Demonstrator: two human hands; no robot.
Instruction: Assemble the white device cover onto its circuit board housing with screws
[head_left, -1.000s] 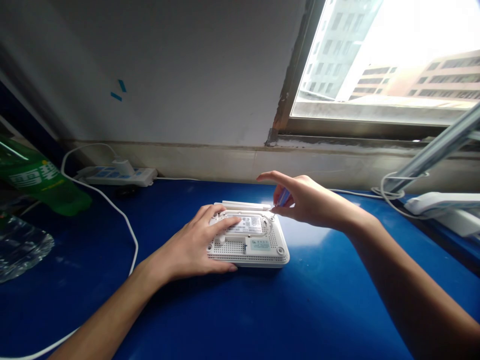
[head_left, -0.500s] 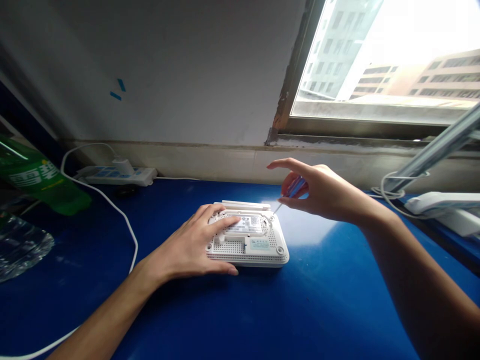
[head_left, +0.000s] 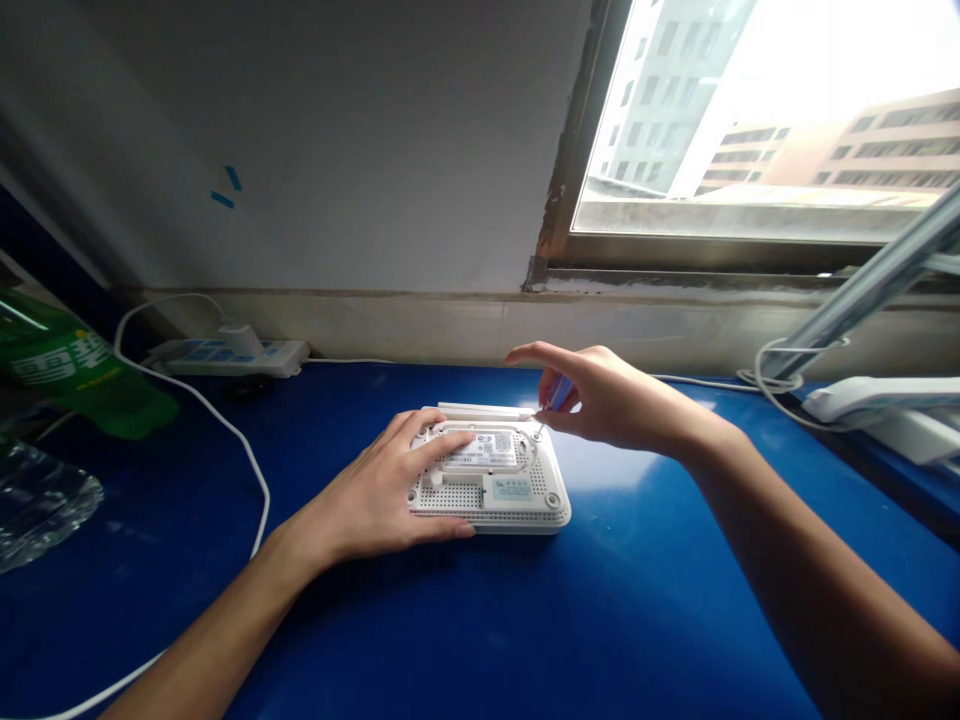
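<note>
Router (head_left: 525, 519): left hand (head_left: 373, 490), half-open, grips it
Right hand (head_left: 619, 400): pinches screwdriver (head_left: 559, 393) at router's corner
Slip: possible from screwdriver's tilt

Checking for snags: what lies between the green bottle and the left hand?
In the head view, the white cable crosses the blue table between the green bottle and left hand.

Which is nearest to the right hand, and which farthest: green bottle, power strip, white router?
1. White router, just below and left of the right hand.
2. Power strip, farther left, along the wall.
3. Green bottle, far left.
</note>
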